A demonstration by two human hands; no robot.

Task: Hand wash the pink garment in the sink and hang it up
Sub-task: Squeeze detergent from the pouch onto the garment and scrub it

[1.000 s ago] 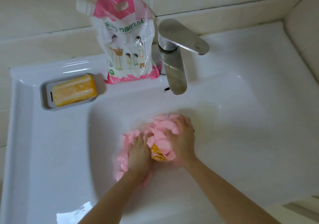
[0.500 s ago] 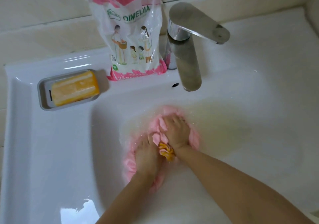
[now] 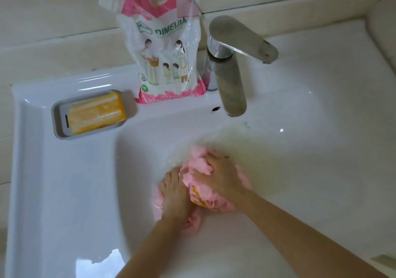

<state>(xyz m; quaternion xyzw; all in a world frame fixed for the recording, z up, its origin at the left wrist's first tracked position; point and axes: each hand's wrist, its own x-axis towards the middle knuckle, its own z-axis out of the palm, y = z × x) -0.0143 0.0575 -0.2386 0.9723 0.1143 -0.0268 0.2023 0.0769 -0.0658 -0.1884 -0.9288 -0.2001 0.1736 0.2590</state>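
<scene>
The pink garment [image 3: 201, 166] is bunched up in the water at the middle of the white sink [image 3: 64, 192]. An orange-yellow patch of it shows between my hands. My left hand [image 3: 174, 194] presses down on the garment's left side, fingers closed into the cloth. My right hand [image 3: 220, 175] grips the top of the bunch from the right, fingers curled into the fabric. Part of the garment is hidden under both hands.
A steel faucet [image 3: 232, 80] overhangs the basin at the back. A pink-and-white detergent pouch [image 3: 162, 48] stands to its left on the ledge. A grey soap dish [image 3: 57, 125] with an orange soap bar [image 3: 97, 111] sits further left. Tiled wall behind.
Both hands kept kneading the garment. They pushed it down flat into the water half a second ago, and now it is gathered higher into a bunch again. The view shifted slightly.
</scene>
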